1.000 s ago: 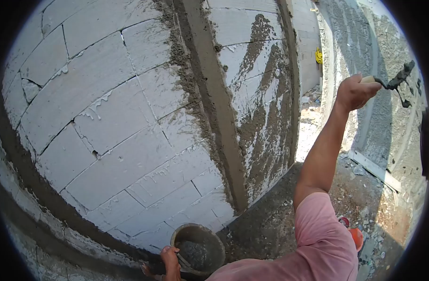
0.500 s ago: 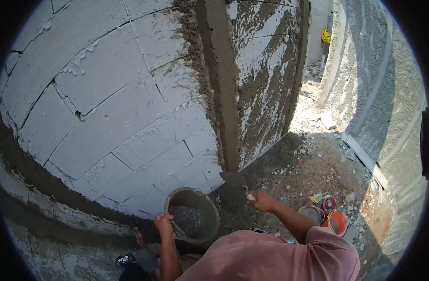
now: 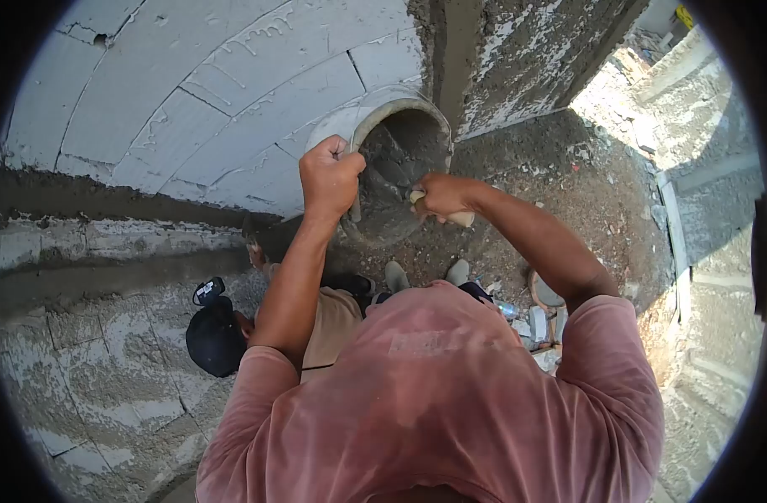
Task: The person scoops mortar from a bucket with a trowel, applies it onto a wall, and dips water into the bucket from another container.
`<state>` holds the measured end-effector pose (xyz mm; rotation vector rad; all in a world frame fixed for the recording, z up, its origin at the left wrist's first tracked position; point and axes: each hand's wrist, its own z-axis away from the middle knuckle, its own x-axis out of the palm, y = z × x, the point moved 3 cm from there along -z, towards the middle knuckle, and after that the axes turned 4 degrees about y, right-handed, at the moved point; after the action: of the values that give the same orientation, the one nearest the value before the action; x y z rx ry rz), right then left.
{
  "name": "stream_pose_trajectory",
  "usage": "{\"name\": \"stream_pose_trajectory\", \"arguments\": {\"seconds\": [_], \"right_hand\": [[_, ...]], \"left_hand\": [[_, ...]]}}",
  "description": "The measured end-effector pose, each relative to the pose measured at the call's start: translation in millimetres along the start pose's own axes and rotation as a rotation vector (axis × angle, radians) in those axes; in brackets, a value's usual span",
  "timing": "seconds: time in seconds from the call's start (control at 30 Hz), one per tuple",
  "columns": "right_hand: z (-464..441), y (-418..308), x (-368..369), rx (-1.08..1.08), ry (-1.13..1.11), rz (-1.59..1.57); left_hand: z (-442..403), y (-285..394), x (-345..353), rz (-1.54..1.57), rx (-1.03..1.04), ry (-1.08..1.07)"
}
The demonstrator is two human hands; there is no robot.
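My left hand [image 3: 330,178] is closed on the rim of a mortar-stained bucket [image 3: 444,117], at its left side. The bucket is tilted, and grey wet mortar [image 3: 392,159] lies inside it. At the bucket's right edge my right hand [image 3: 444,199] grips the pale handle [image 3: 461,219] of a trowel. The trowel's blade is down at the mortar and hard to make out. Behind the bucket stands a white block wall [image 3: 258,92] with a vertical grey mortar strip [image 3: 456,63].
A co-worker in a black cap [image 3: 217,337] is close at my left, with a hand [image 3: 255,255] near the lower wall. Rubble covers the ground [image 3: 559,180]. A long board [image 3: 673,226] lies at the right. A round container [image 3: 544,292] and debris sit near my right elbow.
My right hand has come down from the far right with the trowel to the bucket. The bucket has been raised and tilted by my left hand. The view has shifted downward.
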<state>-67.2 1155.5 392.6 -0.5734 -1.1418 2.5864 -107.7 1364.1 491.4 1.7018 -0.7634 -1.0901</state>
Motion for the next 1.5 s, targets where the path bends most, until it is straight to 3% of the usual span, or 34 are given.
{"name": "stream_pose_trajectory", "arguments": {"seconds": [0.03,0.13,0.23,0.4,0.5,0.57,0.63,0.7,0.77,0.87,0.97,1.0,1.03,1.07,1.1,1.13,1.3,1.33,1.43,1.5], "right_hand": [[-1,7,16,0.029,-0.048,-0.344],[18,14,38,-0.039,-0.265,-0.848],[47,8,40,-0.144,-0.343,-1.098],[121,-9,6,-0.409,-0.063,-1.280],[192,-20,-30,-0.698,0.287,-1.381],[253,-31,-55,-0.931,0.685,-1.231],[311,-49,-75,-1.070,1.283,-0.993],[356,-61,-95,-1.064,1.888,-0.720],[386,-45,-123,-0.941,2.301,-0.474],[404,-54,-155,-0.408,2.987,-0.240],[367,-57,-214,-0.008,3.145,-0.236],[337,-61,-246,0.020,3.039,-0.328],[292,-69,-278,0.059,2.768,-0.272],[230,-62,-309,0.243,2.336,0.122],[176,-53,-291,0.103,1.857,0.542],[128,-48,-241,0.016,1.673,0.544],[66,-13,-23,-0.313,1.121,0.247],[57,-3,-3,-0.377,0.985,0.237],[66,-28,24,-0.287,0.499,0.335],[55,-43,20,-0.201,0.362,0.466]], "left_hand": [[-3,-3,3,-0.023,0.005,0.010],[-10,-1,5,-0.003,-0.052,0.043],[-23,-16,-6,0.264,-0.140,0.096],[-26,-42,-34,0.470,-0.301,0.184],[-20,-45,-45,0.528,-0.312,0.173],[-15,-43,-53,0.508,-0.338,0.188],[-11,-39,-63,0.444,-0.316,0.149],[-6,-41,-70,0.438,-0.347,0.184],[-3,-52,-85,0.388,-0.335,0.195],[7,-52,-102,0.348,-0.332,0.251],[8,-79,-125,0.317,-0.297,0.310],[9,-81,-131,0.300,-0.298,0.339],[16,-84,-137,0.278,-0.312,0.369],[18,-86,-139,0.353,-0.296,0.392],[26,-92,-145,0.306,-0.302,0.392],[24,-95,-155,0.264,-0.286,0.395],[25,-85,-140,0.259,-0.285,0.416],[23,-84,-136,0.245,-0.263,0.397],[18,-78,-116,0.246,-0.285,0.291],[16,-66,-96,0.260,-0.257,0.216]]}}
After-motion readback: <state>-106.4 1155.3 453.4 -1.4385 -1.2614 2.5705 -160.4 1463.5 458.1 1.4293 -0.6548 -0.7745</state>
